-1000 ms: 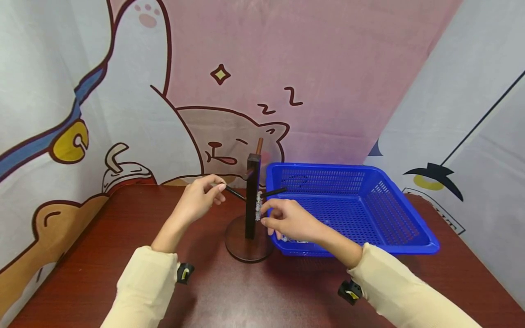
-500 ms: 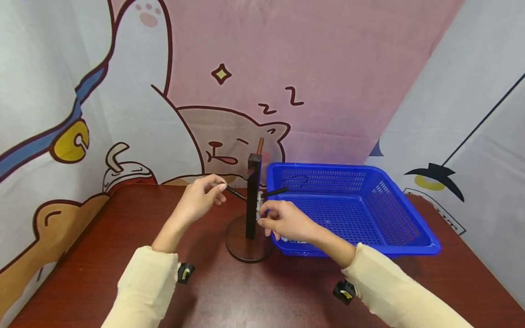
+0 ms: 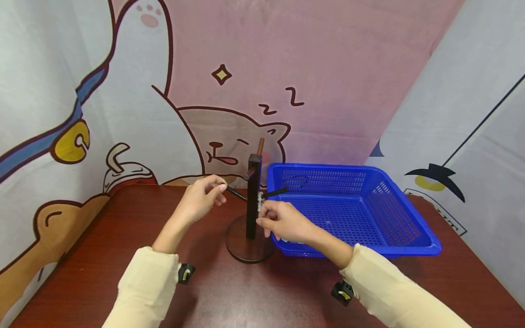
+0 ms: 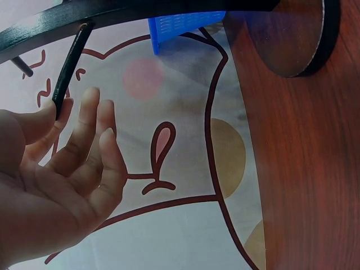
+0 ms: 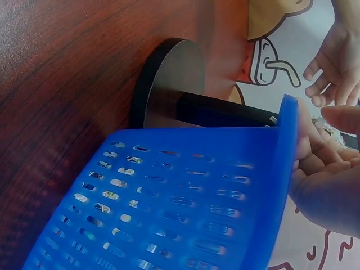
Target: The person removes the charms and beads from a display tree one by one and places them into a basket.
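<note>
A dark wooden rack (image 3: 253, 196) stands upright on its round base (image 3: 242, 250), with thin pegs out to both sides. My left hand (image 3: 203, 196) pinches the tip of the left black peg (image 4: 72, 67) between thumb and forefinger, its other fingers loosely bent. From the right peg (image 3: 275, 192) hangs a bracelet of clear beads (image 3: 260, 199) along the post. At its lower end, my right hand (image 3: 289, 221) pinches the bracelet with thumb and forefinger. In the right wrist view, pale beads (image 5: 329, 130) show beside the fingers, and the basket edge hides part of the hand.
A blue slotted basket (image 3: 428, 249) stands right of the rack, its near left corner under my right hand. Small pale and shiny pieces (image 5: 110, 195) show through its slots. Another, brown peg (image 3: 260, 146) sticks out near the post's top. A printed cloth (image 3: 344, 82) hangs behind the table.
My right hand has moved slightly left to the bracelet's lower end, and its thumb and forefinger have closed on the beads. The left hand has stayed at the peg.
</note>
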### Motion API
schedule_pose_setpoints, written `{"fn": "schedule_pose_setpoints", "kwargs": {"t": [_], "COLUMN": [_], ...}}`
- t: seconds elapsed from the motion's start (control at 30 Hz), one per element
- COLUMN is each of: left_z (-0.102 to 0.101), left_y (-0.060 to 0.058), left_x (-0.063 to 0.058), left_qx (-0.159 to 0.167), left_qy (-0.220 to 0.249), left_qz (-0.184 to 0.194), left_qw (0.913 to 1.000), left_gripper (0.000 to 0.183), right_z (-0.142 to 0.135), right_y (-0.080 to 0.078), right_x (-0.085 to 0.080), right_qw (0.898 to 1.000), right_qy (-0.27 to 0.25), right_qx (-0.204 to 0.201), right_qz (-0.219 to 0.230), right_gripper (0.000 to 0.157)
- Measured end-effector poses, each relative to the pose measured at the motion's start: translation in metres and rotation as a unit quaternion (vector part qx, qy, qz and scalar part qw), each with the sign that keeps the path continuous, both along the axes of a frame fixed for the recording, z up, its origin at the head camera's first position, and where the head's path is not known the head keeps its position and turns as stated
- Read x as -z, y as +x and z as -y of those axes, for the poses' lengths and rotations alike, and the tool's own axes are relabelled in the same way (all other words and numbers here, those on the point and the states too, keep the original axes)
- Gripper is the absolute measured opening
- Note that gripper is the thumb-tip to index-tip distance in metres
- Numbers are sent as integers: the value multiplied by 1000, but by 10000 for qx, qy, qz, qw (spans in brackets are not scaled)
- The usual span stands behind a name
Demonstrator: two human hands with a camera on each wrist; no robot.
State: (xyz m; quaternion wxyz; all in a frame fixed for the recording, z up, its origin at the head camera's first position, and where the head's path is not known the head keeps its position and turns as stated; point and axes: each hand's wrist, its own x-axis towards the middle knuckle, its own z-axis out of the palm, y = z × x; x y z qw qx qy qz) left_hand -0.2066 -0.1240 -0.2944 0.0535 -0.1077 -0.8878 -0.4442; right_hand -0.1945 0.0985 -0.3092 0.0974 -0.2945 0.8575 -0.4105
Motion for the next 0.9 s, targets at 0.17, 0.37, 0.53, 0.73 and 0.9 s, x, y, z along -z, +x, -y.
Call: {"fn": "schedule_pose_setpoints", "kwargs": {"t": [0.17, 0.37, 0.53, 0.73, 0.9], "left_z": [0, 0, 0, 0, -1], "left_y": [0, 0, 0, 1, 0], "left_x": [0, 0, 0, 0, 0], "left_qx": [-25, -19, -25, -13, -21], "left_qy": [-27, -43, -43, 6, -4], "left_qz": [6, 5, 27, 14, -32], "left_qw": [10000, 10000, 10000, 10000, 10000], "left_gripper": [14, 15, 15, 14, 14], "right_z": [-1, -4, -6, -9, -13], "right_y": [0, 2, 4, 5, 4], "right_x": [-1, -5, -12, -21, -27], "right_qw": [10000, 9999, 9997, 9991, 9991], "right_qy": [-22, -88, -185, -374, -395], "right_qx": [-39, -111, -185, -196, -133], "right_qz": [-27, 27, 11, 58, 10], "right_gripper": [12, 11, 8, 7, 7]}}
